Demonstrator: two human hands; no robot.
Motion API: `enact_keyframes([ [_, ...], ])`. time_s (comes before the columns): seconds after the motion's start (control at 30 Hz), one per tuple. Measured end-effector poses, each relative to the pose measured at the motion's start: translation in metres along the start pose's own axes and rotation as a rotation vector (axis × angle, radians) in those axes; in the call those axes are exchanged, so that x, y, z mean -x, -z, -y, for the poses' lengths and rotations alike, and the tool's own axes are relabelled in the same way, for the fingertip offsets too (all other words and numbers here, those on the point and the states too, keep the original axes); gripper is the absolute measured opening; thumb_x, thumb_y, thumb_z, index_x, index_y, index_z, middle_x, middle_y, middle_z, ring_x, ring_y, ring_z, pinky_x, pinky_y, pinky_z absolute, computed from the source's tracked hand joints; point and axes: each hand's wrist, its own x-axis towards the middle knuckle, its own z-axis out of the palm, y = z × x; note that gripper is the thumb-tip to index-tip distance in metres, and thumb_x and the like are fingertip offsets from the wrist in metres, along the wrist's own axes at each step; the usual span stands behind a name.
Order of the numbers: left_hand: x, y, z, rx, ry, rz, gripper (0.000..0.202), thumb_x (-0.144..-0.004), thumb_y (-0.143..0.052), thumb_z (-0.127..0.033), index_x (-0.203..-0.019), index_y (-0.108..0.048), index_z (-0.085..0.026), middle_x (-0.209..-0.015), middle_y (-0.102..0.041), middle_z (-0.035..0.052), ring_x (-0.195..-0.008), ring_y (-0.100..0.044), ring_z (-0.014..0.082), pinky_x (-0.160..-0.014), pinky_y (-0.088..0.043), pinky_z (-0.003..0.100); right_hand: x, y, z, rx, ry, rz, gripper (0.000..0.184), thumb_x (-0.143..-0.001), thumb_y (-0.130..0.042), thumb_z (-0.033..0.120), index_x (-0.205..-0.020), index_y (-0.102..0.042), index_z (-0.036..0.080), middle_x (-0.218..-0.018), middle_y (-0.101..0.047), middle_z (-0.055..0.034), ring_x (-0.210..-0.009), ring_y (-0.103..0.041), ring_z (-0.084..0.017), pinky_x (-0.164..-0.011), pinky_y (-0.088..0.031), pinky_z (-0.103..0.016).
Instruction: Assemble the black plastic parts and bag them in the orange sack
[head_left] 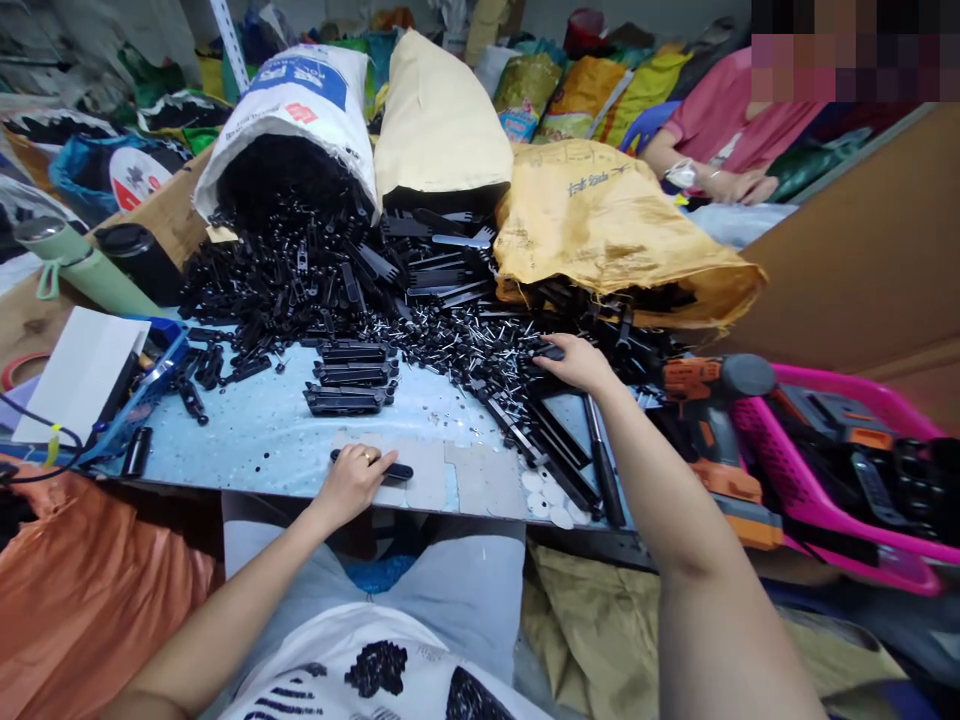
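Observation:
My left hand [354, 482] rests near the table's front edge, fingers curled round a long black plastic strip [394, 469] that lies on a grey cardboard sheet [465, 478]. My right hand [574, 362] reaches forward into the heap of small black plastic parts [420, 310], its fingers closed on a black piece [550, 351] at the pile's right side. Three stacked black assembled parts [351, 378] sit between the two hands.
Open sacks lie at the back: a white one [300, 110], a cream one [439, 120], a yellow one [607, 230]. An orange cordless drill [705, 400] and a pink basket [840, 470] stand right. A white box [79, 370] sits left. Another person's arm [712, 175] rests far right.

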Motion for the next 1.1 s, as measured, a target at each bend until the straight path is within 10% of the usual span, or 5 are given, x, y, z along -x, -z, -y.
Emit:
enact_keyframes([
  [0.3,0.001,0.000,0.001,-0.011,0.000,0.008,0.037,-0.089,-0.041,-0.014,-0.124,-0.053,-0.020,-0.096,-0.059,0.0091,-0.093,-0.053,0.0213,-0.082,-0.041,0.037,0.122,-0.007,0.074,-0.001,0.183,0.004,0.033,-0.089,-0.041,0.046,-0.085,-0.058,0.018,-0.089,-0.062,-0.0097,-0.084,-0.055,-0.022,-0.064,-0.039,-0.028],
  [0.47,-0.002,0.005,-0.001,-0.050,-0.022,0.053,0.034,-0.090,-0.047,-0.020,-0.123,-0.053,-0.018,-0.097,-0.060,0.0097,-0.093,-0.054,0.0218,-0.080,-0.041,0.037,0.129,-0.032,0.091,0.113,0.140,-0.032,0.028,-0.090,-0.045,0.039,-0.090,-0.056,0.014,-0.096,-0.059,-0.0134,-0.095,-0.052,-0.027,-0.073,-0.039,-0.032],
  [0.67,-0.008,0.020,-0.007,-0.126,0.098,0.142,0.032,-0.090,-0.048,-0.021,-0.121,-0.053,-0.017,-0.091,-0.059,0.0093,-0.089,-0.055,0.0223,-0.076,-0.040,0.035,0.141,-0.008,0.093,-0.109,0.022,0.003,0.033,-0.095,-0.030,0.040,-0.108,-0.049,0.015,-0.100,-0.061,-0.0137,-0.079,-0.059,-0.024,-0.065,-0.038,-0.031],
  [0.9,-0.019,0.027,-0.005,0.056,-0.012,0.262,0.034,-0.093,-0.041,-0.028,-0.124,-0.048,-0.017,-0.106,-0.057,0.0093,-0.102,-0.051,0.0221,-0.089,-0.040,0.035,0.191,-0.006,0.140,-0.175,0.807,0.332,0.032,-0.093,-0.038,0.048,-0.099,-0.053,0.021,-0.090,-0.064,-0.0055,-0.078,-0.061,-0.018,-0.067,-0.037,-0.025],
  [1.1,-0.027,0.033,-0.010,0.050,-0.032,0.325,0.034,-0.092,-0.038,-0.030,-0.122,-0.047,-0.018,-0.107,-0.055,0.0089,-0.105,-0.049,0.0236,-0.092,-0.038,0.038,0.200,-0.021,0.166,-0.014,0.759,0.317,0.039,-0.094,-0.032,0.052,-0.098,-0.053,0.020,-0.085,-0.065,-0.0042,-0.070,-0.062,-0.016,-0.056,-0.028,-0.024],
])
